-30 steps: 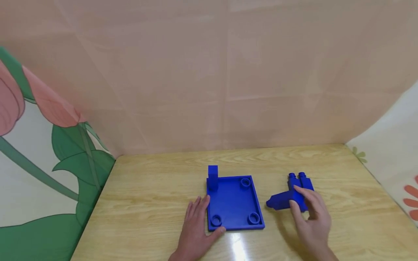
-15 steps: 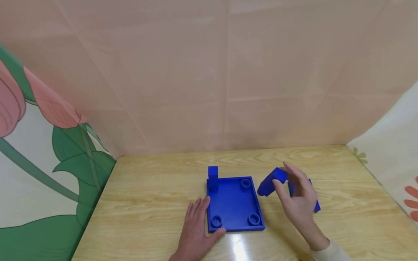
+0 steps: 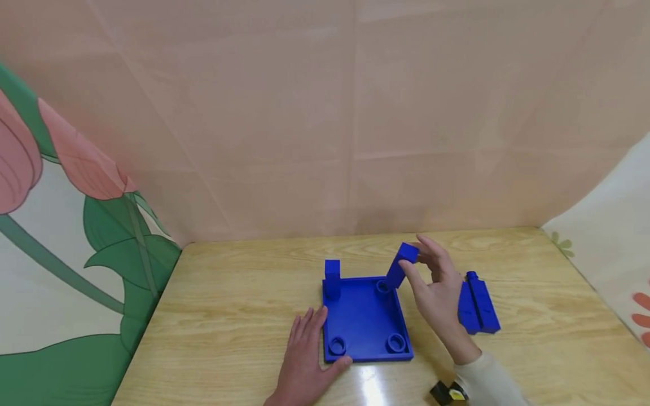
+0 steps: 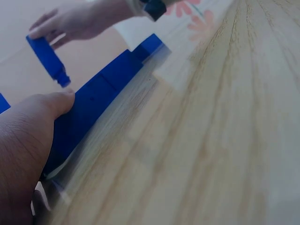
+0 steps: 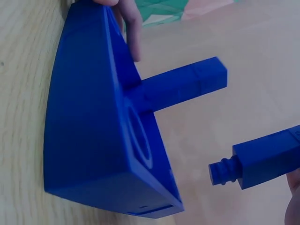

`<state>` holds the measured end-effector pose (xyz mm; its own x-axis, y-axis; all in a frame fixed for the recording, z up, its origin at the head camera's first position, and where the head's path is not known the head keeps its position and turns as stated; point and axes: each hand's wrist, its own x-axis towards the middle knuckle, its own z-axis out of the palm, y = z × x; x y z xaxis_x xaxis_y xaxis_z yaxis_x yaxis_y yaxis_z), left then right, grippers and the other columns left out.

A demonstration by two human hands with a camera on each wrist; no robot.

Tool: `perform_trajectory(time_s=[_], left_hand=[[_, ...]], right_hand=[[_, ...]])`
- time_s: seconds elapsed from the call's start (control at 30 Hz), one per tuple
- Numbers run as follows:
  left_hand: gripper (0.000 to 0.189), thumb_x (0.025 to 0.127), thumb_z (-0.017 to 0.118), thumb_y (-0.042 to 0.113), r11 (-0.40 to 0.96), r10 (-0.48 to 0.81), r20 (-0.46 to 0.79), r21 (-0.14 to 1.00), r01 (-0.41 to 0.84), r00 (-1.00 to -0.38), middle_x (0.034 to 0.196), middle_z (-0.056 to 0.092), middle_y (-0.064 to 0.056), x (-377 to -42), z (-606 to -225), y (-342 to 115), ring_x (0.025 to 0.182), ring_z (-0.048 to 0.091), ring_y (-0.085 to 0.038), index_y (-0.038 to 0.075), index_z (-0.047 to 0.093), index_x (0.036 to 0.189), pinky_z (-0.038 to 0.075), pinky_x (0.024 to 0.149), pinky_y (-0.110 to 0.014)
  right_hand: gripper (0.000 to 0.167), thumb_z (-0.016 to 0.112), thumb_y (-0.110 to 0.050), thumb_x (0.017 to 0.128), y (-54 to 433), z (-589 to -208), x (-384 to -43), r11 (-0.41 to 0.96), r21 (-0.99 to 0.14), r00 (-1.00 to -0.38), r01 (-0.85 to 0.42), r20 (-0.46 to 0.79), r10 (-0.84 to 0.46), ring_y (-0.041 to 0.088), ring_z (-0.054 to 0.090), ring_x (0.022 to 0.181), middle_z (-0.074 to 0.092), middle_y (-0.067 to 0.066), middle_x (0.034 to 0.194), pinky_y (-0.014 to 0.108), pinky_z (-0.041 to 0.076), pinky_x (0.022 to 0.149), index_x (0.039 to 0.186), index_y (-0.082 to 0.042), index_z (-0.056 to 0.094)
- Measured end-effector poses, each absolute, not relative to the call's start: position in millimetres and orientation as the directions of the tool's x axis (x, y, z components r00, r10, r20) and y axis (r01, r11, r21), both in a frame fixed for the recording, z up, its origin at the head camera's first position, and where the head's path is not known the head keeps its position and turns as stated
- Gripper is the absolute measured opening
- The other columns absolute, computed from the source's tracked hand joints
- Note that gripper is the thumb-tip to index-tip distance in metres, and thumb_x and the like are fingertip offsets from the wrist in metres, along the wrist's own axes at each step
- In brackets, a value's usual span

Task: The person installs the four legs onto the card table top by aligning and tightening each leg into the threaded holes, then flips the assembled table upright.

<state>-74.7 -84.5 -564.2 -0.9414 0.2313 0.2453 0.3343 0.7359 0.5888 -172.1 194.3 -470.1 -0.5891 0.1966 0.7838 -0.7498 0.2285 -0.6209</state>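
My left hand lies along the left side of a square blue toy tabletop, fingers straight and thumb on its front edge. The tabletop rests underside up, with round sockets in its corners. One blue leg stands upright at the far left corner. Between thumb and fingers my right hand pinches another blue leg, tilted over the far right socket. In the right wrist view its threaded end points toward the tabletop and is apart from it.
Two more blue legs lie side by side on the wooden table, right of the tabletop. A dark wrist device sits by the right sleeve. A pinkish cloth backdrop hangs behind.
My right hand has lifted the leg from beside the loose legs, carried it left to the tabletop's far right corner and turned its threaded end downward. The left hand has stayed put.
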Motion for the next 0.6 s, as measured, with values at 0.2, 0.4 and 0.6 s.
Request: perform_trajectory(time_s=[0.2,0.4,0.6], left_hand=[[0.101,0.097,0.071,0.073,0.723,0.240,0.220,0.609,0.325,-0.946,0.174,0.047,-0.005,-76.0,-563.2,-84.1,0.164,0.036,-0.037,0.014,0.039,0.173,0.002,0.136,-0.032],[0.102,0.097,0.071,0.073,0.722,0.247,0.211,0.610,0.325,-0.946,0.174,0.047,-0.006,-76.5,-561.4,-84.3,0.164,0.036,-0.037,0.012,0.040,0.172,0.005,0.136,-0.036],[0.103,0.097,0.069,0.075,0.725,0.247,0.178,0.618,0.304,-0.953,0.174,0.046,-0.007,-76.6,-560.0,-85.0,0.165,0.035,-0.037,0.012,0.039,0.172,0.011,0.137,-0.046]], right_hand=[[0.065,0.080,0.028,0.082,192.1,-475.7,-177.1,0.295,-0.683,-0.665,-0.668,0.726,0.176,0.004,0.071,0.107,0.077,0.010,0.125,0.016,0.058,0.096,0.143,0.009,0.066],[0.064,0.081,0.029,0.080,188.3,-482.9,-183.2,0.303,-0.675,-0.662,-0.673,0.732,0.161,0.003,0.072,0.104,0.077,0.024,0.120,0.016,0.059,0.094,0.140,0.010,0.068],[0.066,0.082,0.031,0.075,186.3,-492.8,-188.7,0.319,-0.634,-0.630,-0.704,0.765,0.132,0.001,0.072,0.103,0.079,0.012,0.122,0.016,0.060,0.091,0.137,0.012,0.070]])
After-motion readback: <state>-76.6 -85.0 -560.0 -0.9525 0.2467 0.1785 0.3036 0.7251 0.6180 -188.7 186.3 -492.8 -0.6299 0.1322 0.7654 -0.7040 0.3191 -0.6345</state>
